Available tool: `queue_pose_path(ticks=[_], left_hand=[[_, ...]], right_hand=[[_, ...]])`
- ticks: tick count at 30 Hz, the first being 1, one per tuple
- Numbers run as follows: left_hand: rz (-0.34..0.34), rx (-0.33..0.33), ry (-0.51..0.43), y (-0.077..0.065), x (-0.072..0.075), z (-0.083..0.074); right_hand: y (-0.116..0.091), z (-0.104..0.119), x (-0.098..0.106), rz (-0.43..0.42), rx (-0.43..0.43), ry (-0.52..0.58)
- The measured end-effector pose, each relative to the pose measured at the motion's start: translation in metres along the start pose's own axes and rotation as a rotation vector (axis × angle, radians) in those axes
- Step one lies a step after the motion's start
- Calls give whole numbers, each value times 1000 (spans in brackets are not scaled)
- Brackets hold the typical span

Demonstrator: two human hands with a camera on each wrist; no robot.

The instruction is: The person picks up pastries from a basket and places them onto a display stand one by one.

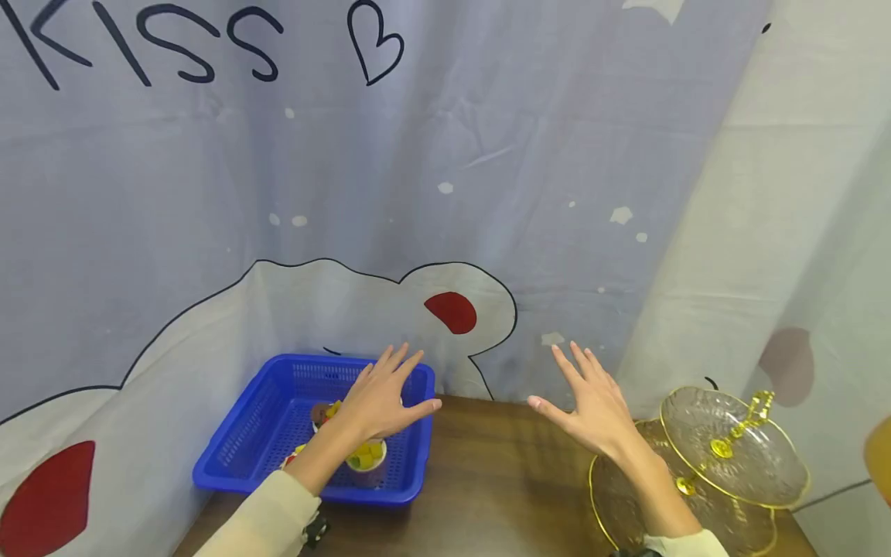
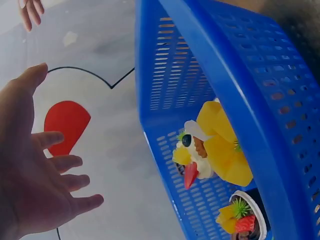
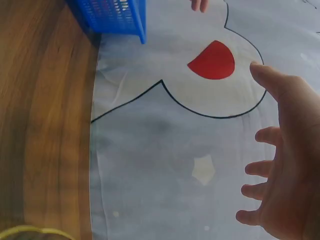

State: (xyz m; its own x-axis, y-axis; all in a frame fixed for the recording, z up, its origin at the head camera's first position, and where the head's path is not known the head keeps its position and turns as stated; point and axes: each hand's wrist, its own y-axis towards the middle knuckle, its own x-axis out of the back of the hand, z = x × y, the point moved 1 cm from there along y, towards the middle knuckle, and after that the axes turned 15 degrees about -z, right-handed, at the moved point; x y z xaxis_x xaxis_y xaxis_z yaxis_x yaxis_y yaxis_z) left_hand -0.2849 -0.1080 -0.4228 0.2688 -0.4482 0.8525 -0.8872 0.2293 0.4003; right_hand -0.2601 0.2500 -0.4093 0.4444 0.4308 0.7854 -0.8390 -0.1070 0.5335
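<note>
My left hand (image 1: 379, 398) hovers over the blue plastic basket (image 1: 237, 433) with its fingers spread and nothing held. Several small dessert cups lie in the basket, partly hidden by my arm in the head view; one cup (image 1: 366, 455) has yellow cubes on top. In the left wrist view a cup with a strawberry piece (image 2: 245, 223) and a cream-topped one (image 2: 200, 162) show through the basket's opening. My right hand (image 1: 592, 406) is raised above the table with fingers spread, holding nothing, left of the two-tier glass stand (image 1: 738, 449).
The brown wooden table (image 1: 487, 480) meets a printed curtain (image 1: 445, 155) at the back. The glass stand has gold rims and a gold handle (image 1: 759, 406). At the right edge an orange rounded thing (image 1: 880, 460) is partly in view, with a dark cable (image 1: 835, 493) nearby.
</note>
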Motion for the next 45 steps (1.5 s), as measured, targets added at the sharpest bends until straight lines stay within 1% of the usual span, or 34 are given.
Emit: queue_pose_path(ticks=[4,6,8,10,12,18,22,25,28,30,32,35,39,42,45], left_hand=[[-23,13,-23,1,4,2],[-35,29,-29,1,8,9],[-45,53,-37,-1,15,18],[-54,75,-49,-4,23,31],[-78,104,-63,-8,32,46],[-184,248,-93,-23,59,94],[-201,295,-81,-35,73,125],[-194,314,-87,-40,79,141],[-176,349,-105,-42,80,151],[-152,379,-112,-43,80,157],[-129,404,-111,-47,81,163],[-112,415,-106,-54,84,174],[-94,419,-116,-63,86,187],[-70,428,-115,-71,83,195],[-58,432,-97,-79,80,201]], right_hand=[[0,7,-7,-15,-2,45],[0,12,-13,-28,-12,87],[-1,19,-21,-42,-25,133],[-2,25,-30,-56,-36,177],[-4,32,-39,-60,-54,222],[-4,52,-60,-36,-91,357],[-3,65,-76,-38,-103,454],[-3,73,-87,-48,-134,517],[-5,79,-96,-41,-197,591],[-6,83,-102,-17,-249,655],[-9,89,-110,17,-297,728],[-13,97,-120,62,-353,810],[-17,104,-132,81,-380,877],[-21,108,-139,86,-388,920],[-26,111,-146,96,-399,940]])
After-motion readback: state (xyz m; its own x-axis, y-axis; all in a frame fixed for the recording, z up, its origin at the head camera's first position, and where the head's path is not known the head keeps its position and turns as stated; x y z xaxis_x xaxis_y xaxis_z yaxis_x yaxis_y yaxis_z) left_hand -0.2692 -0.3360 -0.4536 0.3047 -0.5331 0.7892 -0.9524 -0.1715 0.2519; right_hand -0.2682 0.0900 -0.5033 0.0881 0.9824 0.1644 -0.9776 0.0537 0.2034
